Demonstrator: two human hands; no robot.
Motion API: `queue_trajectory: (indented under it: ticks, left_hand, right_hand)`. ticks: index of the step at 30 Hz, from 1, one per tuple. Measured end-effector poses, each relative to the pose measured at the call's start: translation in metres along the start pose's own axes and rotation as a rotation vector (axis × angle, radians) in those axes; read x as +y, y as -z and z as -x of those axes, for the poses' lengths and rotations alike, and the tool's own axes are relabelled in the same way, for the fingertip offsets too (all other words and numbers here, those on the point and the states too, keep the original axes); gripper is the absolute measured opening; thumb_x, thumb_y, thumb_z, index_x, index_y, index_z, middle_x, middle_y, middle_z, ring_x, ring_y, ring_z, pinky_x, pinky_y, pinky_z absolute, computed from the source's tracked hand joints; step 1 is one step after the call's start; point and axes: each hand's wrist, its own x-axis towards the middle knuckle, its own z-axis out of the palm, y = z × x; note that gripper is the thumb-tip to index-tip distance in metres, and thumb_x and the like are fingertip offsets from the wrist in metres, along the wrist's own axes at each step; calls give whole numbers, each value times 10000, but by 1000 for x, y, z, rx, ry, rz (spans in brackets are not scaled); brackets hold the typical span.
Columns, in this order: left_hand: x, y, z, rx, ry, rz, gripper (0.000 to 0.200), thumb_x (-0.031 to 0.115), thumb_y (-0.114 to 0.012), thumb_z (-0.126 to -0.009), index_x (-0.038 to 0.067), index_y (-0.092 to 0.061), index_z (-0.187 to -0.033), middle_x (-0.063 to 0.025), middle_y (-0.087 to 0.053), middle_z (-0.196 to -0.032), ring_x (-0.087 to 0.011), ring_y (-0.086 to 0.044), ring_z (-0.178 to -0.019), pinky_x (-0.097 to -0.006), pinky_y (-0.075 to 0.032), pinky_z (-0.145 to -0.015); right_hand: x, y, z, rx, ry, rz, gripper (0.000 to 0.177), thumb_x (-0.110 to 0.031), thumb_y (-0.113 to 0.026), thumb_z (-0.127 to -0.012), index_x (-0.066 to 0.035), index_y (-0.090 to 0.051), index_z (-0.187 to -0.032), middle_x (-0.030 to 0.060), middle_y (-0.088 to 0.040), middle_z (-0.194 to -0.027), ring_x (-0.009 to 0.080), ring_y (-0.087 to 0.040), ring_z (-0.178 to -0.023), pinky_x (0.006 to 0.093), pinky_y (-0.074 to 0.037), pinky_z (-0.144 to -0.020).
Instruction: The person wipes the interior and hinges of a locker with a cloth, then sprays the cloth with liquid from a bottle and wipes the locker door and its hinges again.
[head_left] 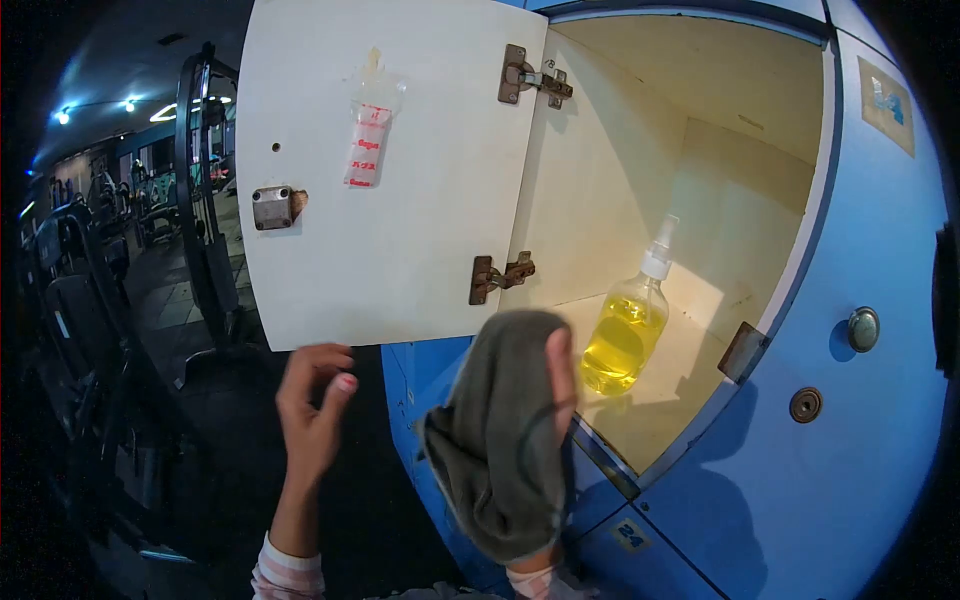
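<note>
Blue-fronted and cream-lined, one locker compartment (745, 170) is left exposed by one flat white door (400, 265), open to its left. One crumpled dark-grey cloth (500, 430) is grasped before the compartment's lower-left corner by the right hand (562, 375), thumb against fabric, other fingers hidden. Handling of the cloth is judged to be in hand; clearance from the door is called for in any move. Nothing is held by the loosely curled left hand (315, 400), further left. Inside the compartment, one clear spray bottle of yellow liquid (625, 335) is seen; at its left edge, two brown metal hinges (514, 75).
</note>
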Motion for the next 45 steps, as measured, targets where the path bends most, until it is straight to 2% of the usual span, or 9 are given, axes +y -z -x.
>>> queue_trajectory:
  ticks: [2, 3, 8, 10, 12, 17, 21, 37, 45]
  left_hand:
    - [-2, 15, -12, 161, -175, -192, 198, 183, -558, -778, 5, -553, -863, -141, -526, -989, -201, -487, -950, -306, -379, -822]
    - [-7, 23, -20, 256, -242, -329, 208, 190, -537, -791, 6, -548, -887, -148, -504, -1046, -213, -453, -1016, -320, -344, -875]
    - [-33, 43, -70, 375, -113, -105, 426, 266, -533, -832, 26, -421, -1165, -153, -412, -1214, -232, -392, -1130, -344, -288, -951]
    - [-41, 46, -80, 349, -5, -34, 478, 286, -530, -840, 28, -383, -1215, -160, -408, -1220, -233, -377, -1146, -351, -274, -963]
    - [-48, 48, -88, 196, 46, -25, 524, 297, -534, -844, 23, -345, -1249, -171, -394, -1231, -222, -373, -1147, -340, -290, -952]
    - [-46, 35, -87, 139, 167, 95, 463, 284, -555, -837, -54, -430, -1129, -120, -546, -986, -155, -500, -895, -268, -373, -811]
    - [-55, 30, -87, 199, 108, 143, 435, 282, -558, -835, -43, -448, -1103, -110, -547, -961, -142, -499, -873, -261, -377, -797]
    - [-59, 31, -85, 223, 66, 139, 414, 282, -565, -832, -35, -456, -1075, -105, -546, -926, -127, -497, -838, -250, -383, -773]
    - [-61, 32, -86, 232, 92, 152, 426, 289, -582, -819, -34, -460, -1070, -105, -546, -930, -124, -496, -845, -249, -379, -780]
  right_hand:
    - [-9, -43, -2, 113, 552, 177, 213, -249, -531, -851, -43, -521, -902, 29, -559, -775, 104, -522, -696, 212, -435, -601]
    - [-17, -48, -15, 32, 641, 173, 195, -226, -532, -852, -35, -518, -890, 31, -557, -767, 102, -520, -692, 214, -431, -601]
    - [-39, -84, -96, 90, 1394, 425, 196, -174, -528, -858, 16, -501, -896, 65, -559, -768, 141, -512, -670, 257, -425, -631]
    - [-45, -107, -117, 140, 1451, 491, 222, -150, -579, -810, 36, -527, -920, 96, -587, -835, 176, -544, -777, 296, -431, -730]
    - [-48, -125, -145, 234, 1545, 636, 210, -146, -532, -820, 25, -512, -939, 196, -584, -828, 321, -564, -743, 355, -429, -697]
    - [-55, -157, -187, -48, 1535, 935, 183, -115, -493, -807, 1, -500, -948, 217, -585, -812, 394, -546, -795, 431, -409, -699]
    - [-56, -156, -200, -143, 1576, 1030, 152, -106, -460, -814, -29, -471, -944, 209, -580, -808, 394, -536, -784, 449, -400, -693]
    - [-51, -164, -220, -88, 1897, 1089, 120, -78, -458, -773, -44, -462, -888, 138, -555, -675, 334, -524, -711, 429, -402, -641]
    - [-48, -157, -222, -86, 1593, 779, 141, -138, -516, -771, -37, -511, -868, 143, -590, -743, 288, -581, -698, 343, -436, -653]
